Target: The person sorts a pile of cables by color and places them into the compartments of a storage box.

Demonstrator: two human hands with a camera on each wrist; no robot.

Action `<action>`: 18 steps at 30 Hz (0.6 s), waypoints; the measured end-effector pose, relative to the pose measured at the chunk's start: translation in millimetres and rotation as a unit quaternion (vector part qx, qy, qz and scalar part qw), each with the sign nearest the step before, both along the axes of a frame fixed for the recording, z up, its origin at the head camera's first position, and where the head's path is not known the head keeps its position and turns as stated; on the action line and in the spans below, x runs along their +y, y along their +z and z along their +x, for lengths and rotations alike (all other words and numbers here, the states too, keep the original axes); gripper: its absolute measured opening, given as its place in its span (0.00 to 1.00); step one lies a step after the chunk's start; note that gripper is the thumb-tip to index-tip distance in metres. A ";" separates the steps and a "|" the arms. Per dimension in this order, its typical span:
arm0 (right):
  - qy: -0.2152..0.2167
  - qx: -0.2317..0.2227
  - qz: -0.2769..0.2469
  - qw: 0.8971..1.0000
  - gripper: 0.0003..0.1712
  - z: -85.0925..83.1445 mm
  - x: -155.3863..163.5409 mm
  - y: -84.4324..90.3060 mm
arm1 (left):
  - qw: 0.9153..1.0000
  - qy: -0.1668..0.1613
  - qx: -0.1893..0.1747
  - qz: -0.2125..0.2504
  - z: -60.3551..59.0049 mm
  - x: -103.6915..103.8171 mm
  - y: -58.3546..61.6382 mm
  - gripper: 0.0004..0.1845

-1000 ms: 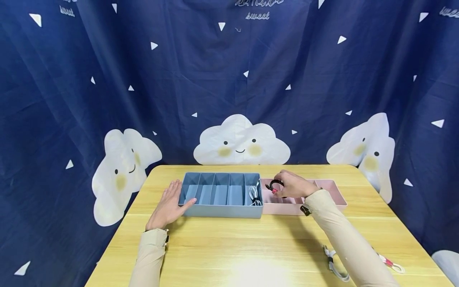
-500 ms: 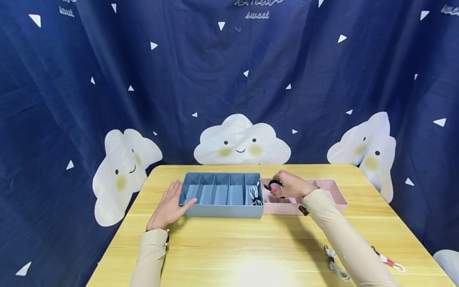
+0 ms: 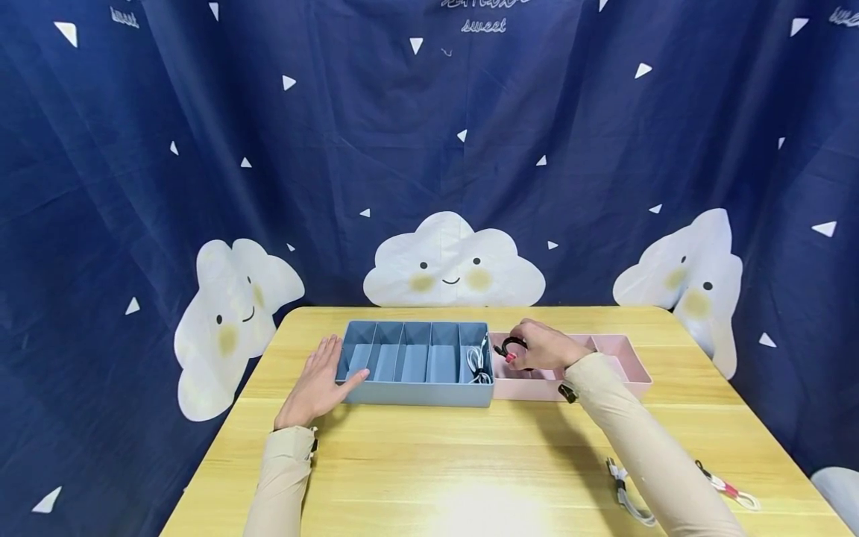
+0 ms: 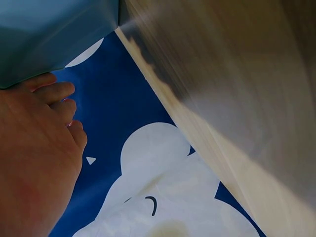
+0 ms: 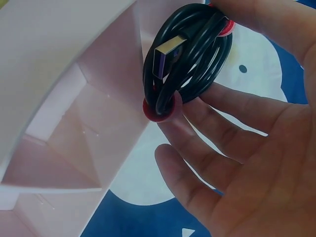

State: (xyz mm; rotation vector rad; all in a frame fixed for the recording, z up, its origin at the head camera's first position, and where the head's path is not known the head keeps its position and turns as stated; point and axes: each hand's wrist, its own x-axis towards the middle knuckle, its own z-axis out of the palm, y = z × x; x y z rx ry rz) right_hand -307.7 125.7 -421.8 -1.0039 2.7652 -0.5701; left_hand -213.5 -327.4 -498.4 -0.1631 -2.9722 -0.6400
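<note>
A blue divided organiser box stands mid-table with a coiled white cable in its rightmost slot. Against its right side stands a pink divided box. My right hand pinches a coiled black cable with red ends over the pink box's left end; in the right wrist view the coil with its USB plug sits between thumb and fingers, beside the pink dividers. My left hand lies flat on the table, fingers straight, touching the blue box's left wall.
The wooden table is backed by a dark blue curtain with cloud faces. A white cable and a red-tipped cable lie near the front right edge, beside my right sleeve.
Almost nothing differs. My right hand with the black cable has shifted very slightly left over the pink box; the left hand has stayed put.
</note>
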 end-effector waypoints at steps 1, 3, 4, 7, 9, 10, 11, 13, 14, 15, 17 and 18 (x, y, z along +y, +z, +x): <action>-0.001 -0.001 0.000 1.000 0.14 0.2 -0.3 0.0 | 1.000 0.000 0.001 0.000 -0.1 -0.2 0.1 0.58; 0.001 -0.001 -0.001 1.000 0.13 0.1 -0.9 -0.5 | 1.000 0.000 0.003 0.000 -0.1 -0.3 0.1 0.58; 0.003 -0.002 -0.002 1.000 0.12 -0.1 -1.3 -0.6 | 1.000 0.000 0.003 -0.001 -0.1 -0.4 0.2 0.58; 0.012 -0.002 -0.007 1.000 0.09 -1.6 -2.3 -1.4 | 1.000 0.001 0.003 0.000 0.2 -0.5 0.6 0.58; 0.015 -0.004 -0.010 1.000 0.07 -2.6 -2.6 -1.9 | 1.000 0.000 0.001 0.003 0.2 -0.8 0.7 0.58; 0.015 -0.007 -0.011 1.000 0.07 -2.9 -2.8 -2.1 | 1.000 0.000 0.001 0.004 0.3 -1.1 0.7 0.58; 0.016 -0.009 -0.012 1.000 0.07 -3.1 -3.0 -2.2 | 1.000 0.001 0.000 0.004 0.4 -1.2 0.6 0.58; 0.015 -0.014 -0.015 1.000 0.07 -3.3 -3.1 -2.3 | 1.000 0.002 -0.002 0.004 0.2 -1.5 0.4 0.58; 0.016 -0.015 -0.016 1.000 0.07 -3.3 -3.3 -2.3 | 1.000 0.001 -0.002 0.002 0.1 -1.6 0.4 0.59; 0.016 -0.016 -0.017 1.000 0.08 -3.3 -3.4 -2.3 | 1.000 0.002 -0.002 0.000 -0.1 -1.5 0.2 0.59; 0.018 -0.016 -0.019 1.000 0.08 -3.4 -3.7 -2.5 | 1.000 0.002 -0.002 -0.002 -0.7 -1.4 -0.2 0.59; 0.018 -0.014 -0.019 1.000 0.08 -3.4 -3.7 -2.7 | 1.000 0.000 -0.001 -0.002 -1.1 -1.4 -0.3 0.59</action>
